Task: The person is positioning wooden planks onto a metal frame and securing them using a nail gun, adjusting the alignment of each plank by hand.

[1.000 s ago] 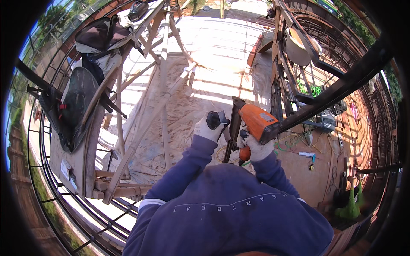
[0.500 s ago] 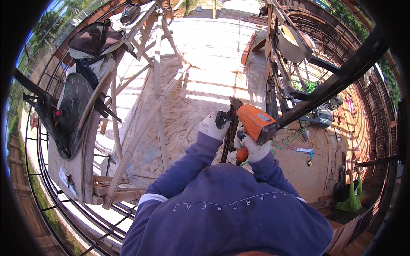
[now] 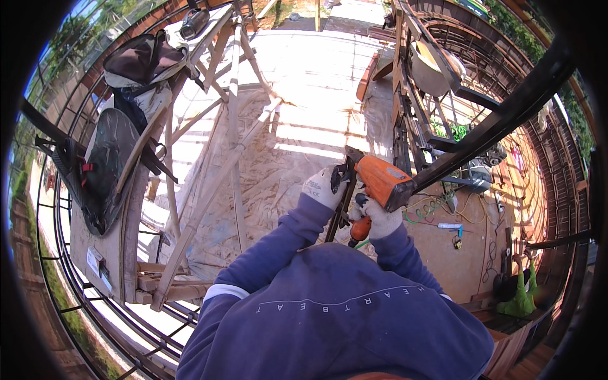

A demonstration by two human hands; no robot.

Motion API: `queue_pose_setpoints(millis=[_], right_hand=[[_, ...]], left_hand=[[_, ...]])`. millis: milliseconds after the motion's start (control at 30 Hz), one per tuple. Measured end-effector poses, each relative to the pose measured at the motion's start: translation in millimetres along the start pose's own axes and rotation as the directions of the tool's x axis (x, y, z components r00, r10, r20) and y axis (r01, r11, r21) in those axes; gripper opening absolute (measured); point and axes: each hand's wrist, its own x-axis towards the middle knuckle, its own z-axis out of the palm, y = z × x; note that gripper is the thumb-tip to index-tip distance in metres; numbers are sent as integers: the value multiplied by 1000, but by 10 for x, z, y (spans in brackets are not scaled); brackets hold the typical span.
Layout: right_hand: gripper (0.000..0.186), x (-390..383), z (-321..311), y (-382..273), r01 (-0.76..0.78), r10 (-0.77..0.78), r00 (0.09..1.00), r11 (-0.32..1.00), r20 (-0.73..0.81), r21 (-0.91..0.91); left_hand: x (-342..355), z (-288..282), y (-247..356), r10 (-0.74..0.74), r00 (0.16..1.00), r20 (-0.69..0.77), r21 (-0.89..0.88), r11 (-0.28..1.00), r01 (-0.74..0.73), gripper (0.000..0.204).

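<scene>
An orange and black nail gun (image 3: 380, 182) is held in front of my chest, above a chipboard floor panel (image 3: 278, 171). My right hand (image 3: 383, 220), in a white glove, grips its handle from below. My left hand (image 3: 324, 186), also gloved, holds the black magazine part at the tool's left side. Both blue sleeves come up from the lower edge. A long black metal bar (image 3: 500, 123) runs diagonally from the tool's right side to the upper right.
A wooden trestle frame (image 3: 221, 126) stands left of the hands, with a dark bag (image 3: 142, 60) on a board. Black curved railings (image 3: 76, 272) ring the platform. Cables, a blue tool (image 3: 451, 226) and green gloves (image 3: 520, 297) lie at right.
The view has shifted slightly; the nail gun and both hands sit a little higher and more to the right in the picture. The grip on the tool is unchanged.
</scene>
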Motion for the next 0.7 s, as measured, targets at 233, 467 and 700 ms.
queue_pose_setpoints(millis=[233, 467, 700], right_hand=[[30, 25, -37, 56, -40, 53, 997, 978, -58, 206], [27, 279, -387, 313, 50, 11, 979, 954, -202, 296], [31, 142, -617, 240, 152, 91, 953, 679, -288, 718]], left_hand=[[-72, -2, 14, -29, 997, 69, -179, 983, 41, 34], [-54, 93, 63, 229, 971, 68, -24, 973, -228, 50], [-155, -278, -425, -329, 920, 212, -365, 847, 387, 38]])
